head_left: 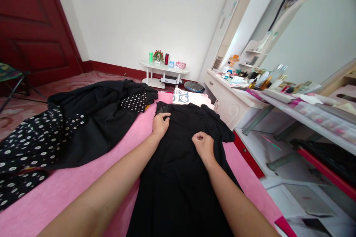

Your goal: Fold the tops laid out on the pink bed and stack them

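A black garment [183,163] lies spread lengthwise on a pink cover [122,155], its short sleeve reaching out at the upper right. My left hand [161,123] is at the garment's upper left edge, thumb and forefinger a little apart, with no cloth visibly gripped. Over the garment's upper right part is my right hand [204,143], its fingers curled together; whether cloth is between them is hidden. To the left, a rumpled black garment [97,118] lies beside black cloth with white dots [36,140].
Beyond the garment sits a folded white printed cloth [190,97]. A low white table [164,67] with small items stands by the wall. Along the right is a dresser [230,100] crowded with bottles. A folding stool [13,77] is at far left.
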Available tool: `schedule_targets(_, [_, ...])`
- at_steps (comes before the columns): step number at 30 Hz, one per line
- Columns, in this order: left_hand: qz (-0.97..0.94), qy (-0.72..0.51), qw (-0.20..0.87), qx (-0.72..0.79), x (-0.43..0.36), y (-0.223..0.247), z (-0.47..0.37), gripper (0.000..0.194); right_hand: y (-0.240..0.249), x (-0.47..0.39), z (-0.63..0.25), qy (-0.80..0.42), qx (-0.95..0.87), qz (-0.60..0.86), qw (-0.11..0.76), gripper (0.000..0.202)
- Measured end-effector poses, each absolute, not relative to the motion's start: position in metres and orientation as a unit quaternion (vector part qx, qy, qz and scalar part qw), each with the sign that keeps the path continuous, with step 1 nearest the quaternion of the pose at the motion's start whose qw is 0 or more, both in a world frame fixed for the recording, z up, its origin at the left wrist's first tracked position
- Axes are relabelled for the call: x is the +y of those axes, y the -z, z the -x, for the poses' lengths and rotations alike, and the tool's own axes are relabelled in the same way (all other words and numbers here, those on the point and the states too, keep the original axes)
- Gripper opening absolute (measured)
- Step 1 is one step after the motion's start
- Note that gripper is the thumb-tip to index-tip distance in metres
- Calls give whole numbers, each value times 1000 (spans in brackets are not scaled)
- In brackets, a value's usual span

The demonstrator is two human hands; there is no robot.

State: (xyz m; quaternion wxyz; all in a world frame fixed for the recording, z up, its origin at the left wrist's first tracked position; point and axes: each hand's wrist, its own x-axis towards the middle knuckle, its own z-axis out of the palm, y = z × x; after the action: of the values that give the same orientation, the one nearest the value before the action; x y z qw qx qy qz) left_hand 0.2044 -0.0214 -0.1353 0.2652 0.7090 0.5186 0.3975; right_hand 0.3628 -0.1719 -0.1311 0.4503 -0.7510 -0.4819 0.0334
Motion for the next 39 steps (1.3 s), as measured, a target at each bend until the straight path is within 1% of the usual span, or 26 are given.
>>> schedule_targets(3, [-707,-413,258,513,-22,137,-202,31,129,-172,-361,-36,-464,763,449,12])
schedule_targets(6, [-725,-400,267,492,-22,134,-201,30,127,-173,-359,-22,-479,778,406,12])
schedule_targets(8, [-743,-381,282,472,-24,131,-196,32,127,-173,-359,-3,-493,782,381,12])
schedule_targets(10, [-762,-357,308,445,-28,129,-188,39,129,-174,-361,2,-511,778,366,13])
schedule_targets(13, [-784,-326,345,401,-46,128,-165,52,132,-176,-364,-29,-545,755,365,14])
schedule_targets(16, [-838,-288,337,319,-80,126,-133,58,133,-186,-366,-86,-569,726,377,27])
schedule_targets(18, [-876,-245,320,265,-108,121,-109,55,129,-203,-363,-142,-588,699,381,40])
schedule_targets(20, [-895,-205,318,236,-137,111,-86,53,120,-227,-356,-176,-626,664,369,51])
schedule_targets(22, [-903,-183,328,207,-163,98,-67,55,106,-256,-346,-173,-681,633,327,57])
schedule_targets(25, [-922,-169,324,126,-198,78,-48,58,82,-298,-331,-170,-759,583,234,63])
schedule_targets(27, [-940,-155,299,52,-218,69,-43,56,68,-321,-325,-174,-803,540,180,62])
schedule_targets(29, [-952,-136,274,-21,-236,64,-44,46,60,-336,-321,-164,-840,497,141,56])
schedule_targets(31, [-953,-134,267,-49,-252,64,-47,31,56,-346,-319,-148,-868,459,119,51])
schedule_targets(33, [-950,-143,275,-45,-264,66,-50,21,56,-353,-316,-138,-887,427,111,50])
schedule_targets(35, [-942,-150,298,-44,-270,67,-52,23,57,-356,-313,-131,-898,404,114,49])
schedule_targets(37, [-922,-166,347,-34,-271,64,-50,27,59,-359,-309,-131,-900,398,120,48])
schedule_targets(39, [-885,-218,410,28,-269,58,-48,27,60,-361,-304,-140,-894,405,132,50])
